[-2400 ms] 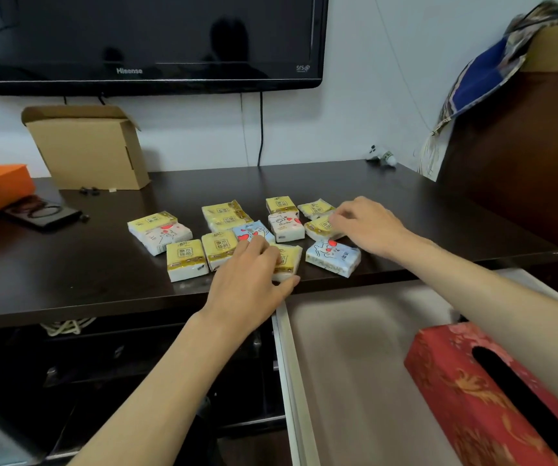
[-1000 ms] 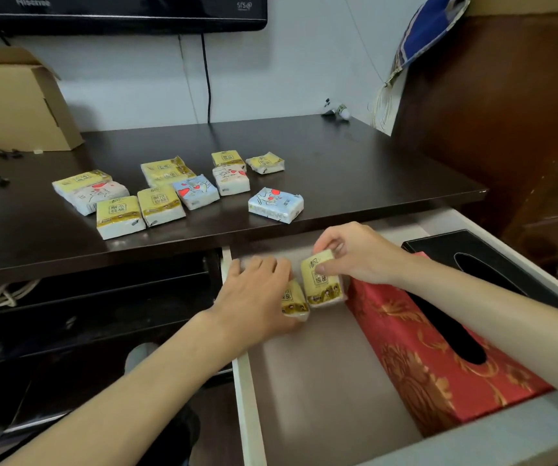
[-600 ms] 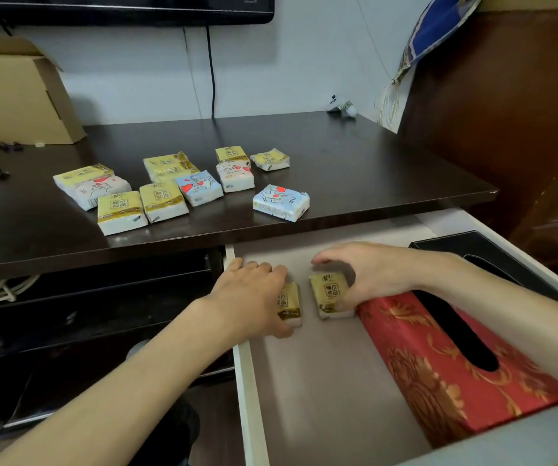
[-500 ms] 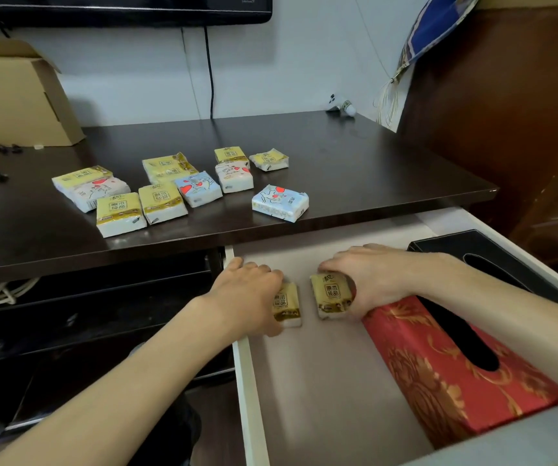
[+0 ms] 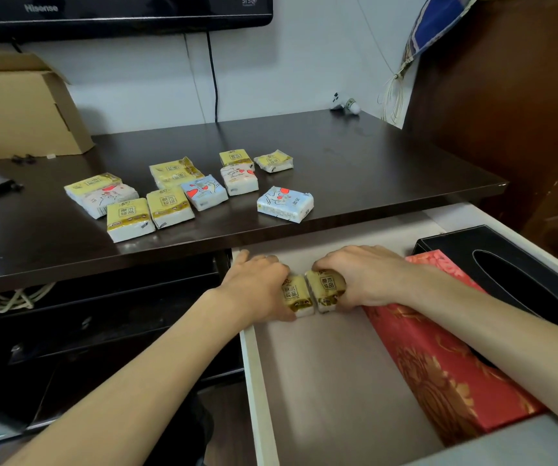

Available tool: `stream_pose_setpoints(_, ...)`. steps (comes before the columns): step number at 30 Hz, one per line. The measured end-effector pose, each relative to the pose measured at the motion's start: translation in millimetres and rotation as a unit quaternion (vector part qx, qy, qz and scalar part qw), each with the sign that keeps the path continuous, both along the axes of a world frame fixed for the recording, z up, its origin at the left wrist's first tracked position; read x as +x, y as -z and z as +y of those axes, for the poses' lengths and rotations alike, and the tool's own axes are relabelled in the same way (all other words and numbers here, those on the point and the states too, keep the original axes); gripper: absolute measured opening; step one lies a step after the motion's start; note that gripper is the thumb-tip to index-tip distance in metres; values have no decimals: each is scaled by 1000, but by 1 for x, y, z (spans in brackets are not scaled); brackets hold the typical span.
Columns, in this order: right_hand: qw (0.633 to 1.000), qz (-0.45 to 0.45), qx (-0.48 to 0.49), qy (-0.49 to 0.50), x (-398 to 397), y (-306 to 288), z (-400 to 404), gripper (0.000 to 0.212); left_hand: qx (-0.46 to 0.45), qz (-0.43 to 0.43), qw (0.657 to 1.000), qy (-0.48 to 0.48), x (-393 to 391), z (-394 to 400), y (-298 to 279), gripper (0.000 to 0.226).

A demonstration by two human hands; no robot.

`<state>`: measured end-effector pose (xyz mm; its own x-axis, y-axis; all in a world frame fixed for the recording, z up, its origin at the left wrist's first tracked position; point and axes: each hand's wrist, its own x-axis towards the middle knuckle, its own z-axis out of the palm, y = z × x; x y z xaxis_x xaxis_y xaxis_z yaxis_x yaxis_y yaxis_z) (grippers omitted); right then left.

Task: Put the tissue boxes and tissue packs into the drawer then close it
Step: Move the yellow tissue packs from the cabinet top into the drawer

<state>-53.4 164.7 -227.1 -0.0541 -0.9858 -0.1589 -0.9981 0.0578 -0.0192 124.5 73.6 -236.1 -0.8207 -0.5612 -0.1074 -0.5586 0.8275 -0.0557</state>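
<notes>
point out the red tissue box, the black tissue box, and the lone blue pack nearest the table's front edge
red tissue box (image 5: 438, 371): head view, on its patterned top face.
black tissue box (image 5: 445, 242): head view, on its top near the back corner.
blue pack (image 5: 286, 202): head view, centre of its top face.

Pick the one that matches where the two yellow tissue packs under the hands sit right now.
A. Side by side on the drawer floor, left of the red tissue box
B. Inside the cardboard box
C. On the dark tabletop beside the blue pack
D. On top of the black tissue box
A: the two yellow tissue packs sit together on the drawer floor, left hand and right hand on them, red tissue box to their right.
</notes>
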Motion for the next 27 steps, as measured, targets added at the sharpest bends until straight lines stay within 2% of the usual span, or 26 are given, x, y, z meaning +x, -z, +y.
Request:
stream_pose_setpoints(12,1000,15,-4,10,8,-5,5,50,-6,16,1000,1,1,2,1,65)
stream_pose_setpoints(17,997,-52,-58,17,6,-12,14,62,13,47,999,-5,7,8,-12,66)
stream_pose_setpoints(18,993,-75,-87,20,5,-14,18,58,20,61,998,-8,11,8,-18,65)
stream_pose_setpoints(21,960,-170,-221,37,0,-19,27,22,37,136,990,-29,29,6,-42,51)
stream_pose_setpoints(24,903,-299,-303,67,2,-33,23,33,18,240,968,-68,55,1,-68,29)
stream_pose_setpoints(27,860,-367,-347,71,12,-55,6,37,-15,312,943,-111,86,-13,-86,23)
